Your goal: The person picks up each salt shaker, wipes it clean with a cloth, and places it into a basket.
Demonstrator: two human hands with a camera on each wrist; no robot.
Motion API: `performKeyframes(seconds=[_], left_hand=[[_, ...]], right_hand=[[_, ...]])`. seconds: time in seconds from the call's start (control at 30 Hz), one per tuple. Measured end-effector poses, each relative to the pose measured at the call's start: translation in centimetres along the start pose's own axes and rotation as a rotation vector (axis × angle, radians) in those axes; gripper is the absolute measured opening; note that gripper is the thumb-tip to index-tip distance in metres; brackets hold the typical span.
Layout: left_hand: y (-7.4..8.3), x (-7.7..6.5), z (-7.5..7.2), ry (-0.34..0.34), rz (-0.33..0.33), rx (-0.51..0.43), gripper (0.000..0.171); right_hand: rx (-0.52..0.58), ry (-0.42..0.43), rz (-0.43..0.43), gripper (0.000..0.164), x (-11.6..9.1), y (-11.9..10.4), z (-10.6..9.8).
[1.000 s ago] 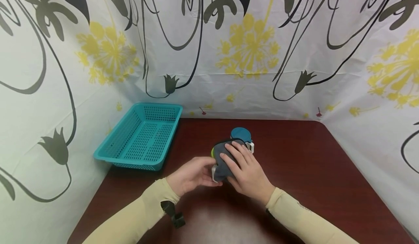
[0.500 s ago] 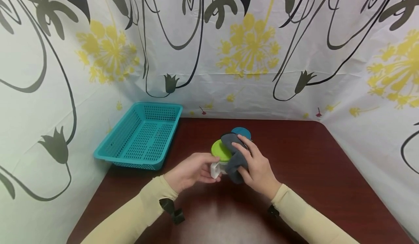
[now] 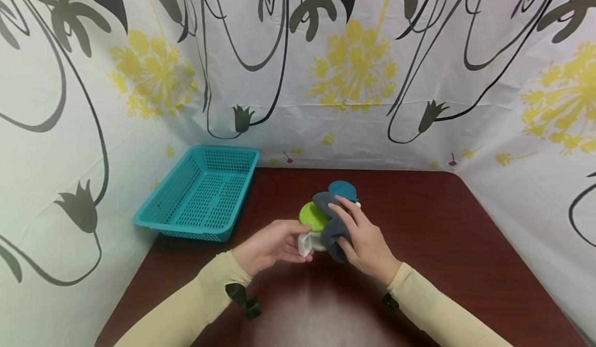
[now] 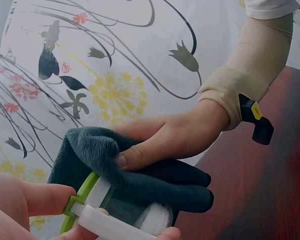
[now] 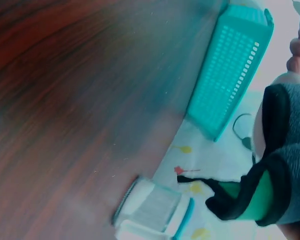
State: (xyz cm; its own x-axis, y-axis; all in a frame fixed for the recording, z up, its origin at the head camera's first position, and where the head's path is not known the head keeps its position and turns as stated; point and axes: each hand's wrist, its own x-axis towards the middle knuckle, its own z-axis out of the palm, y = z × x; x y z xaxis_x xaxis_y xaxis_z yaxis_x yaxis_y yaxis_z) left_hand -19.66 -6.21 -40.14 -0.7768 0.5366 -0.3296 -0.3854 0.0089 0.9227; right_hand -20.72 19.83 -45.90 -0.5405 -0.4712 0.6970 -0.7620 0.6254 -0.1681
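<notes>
In the head view my left hand (image 3: 274, 246) grips a small clear jar by its white handle (image 3: 304, 244). A round green lid (image 3: 312, 216) tops the jar, which is off the table. My right hand (image 3: 365, 238) holds a dark grey cloth (image 3: 336, 233) against the jar's right side, covering part of it. Seen in the left wrist view, the thumb and fingers of the right hand (image 4: 175, 135) press the folded cloth (image 4: 92, 150) round the jar, beside the green lid rim (image 4: 85, 197). Most of the jar's far side is hidden.
A second jar with a blue lid (image 3: 342, 189) stands on the dark red table (image 3: 419, 223), just beyond the hands. At the back left sits a turquoise plastic basket (image 3: 219, 231). Patterned white curtain (image 3: 279, 88) hangs behind the table and along both sides.
The right hand and the cloth have shifted right, uncovering the green lid that the cloth mostly hid a second ago. The left hand keeps its hold on the jar and has barely moved.
</notes>
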Motion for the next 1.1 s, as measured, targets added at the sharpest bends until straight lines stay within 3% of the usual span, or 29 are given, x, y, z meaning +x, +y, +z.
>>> performKeyframes(seconds=[0.27,0.4,0.73,0.93,1.1], left_hand=[[-0.6,0.3,-0.1,0.009,0.008,-0.039,0.04],[-0.7,0.4,-0.2,0.013,0.014,-0.039,0.04],[-1.0,0.5,-0.6,0.001,0.008,0.007,0.038],[-0.7,0.3,-1.0,-0.035,0.011,0.041,0.037],[-0.5,0.6,-1.9,-0.049,0.024,0.067,0.038]], right_hand=[[-0.096,-0.003,-0.155,0.069,0.6,-1.5,0.5],[-0.072,0.006,-0.175,0.062,0.6,-1.7,0.8],[0.084,0.023,-0.152,0.063,0.2,-0.7,1.6],[0.238,0.015,-0.016,0.068,0.4,-0.4,1.3],[0.226,-0.023,-0.002,0.069,0.8,0.0,0.5]])
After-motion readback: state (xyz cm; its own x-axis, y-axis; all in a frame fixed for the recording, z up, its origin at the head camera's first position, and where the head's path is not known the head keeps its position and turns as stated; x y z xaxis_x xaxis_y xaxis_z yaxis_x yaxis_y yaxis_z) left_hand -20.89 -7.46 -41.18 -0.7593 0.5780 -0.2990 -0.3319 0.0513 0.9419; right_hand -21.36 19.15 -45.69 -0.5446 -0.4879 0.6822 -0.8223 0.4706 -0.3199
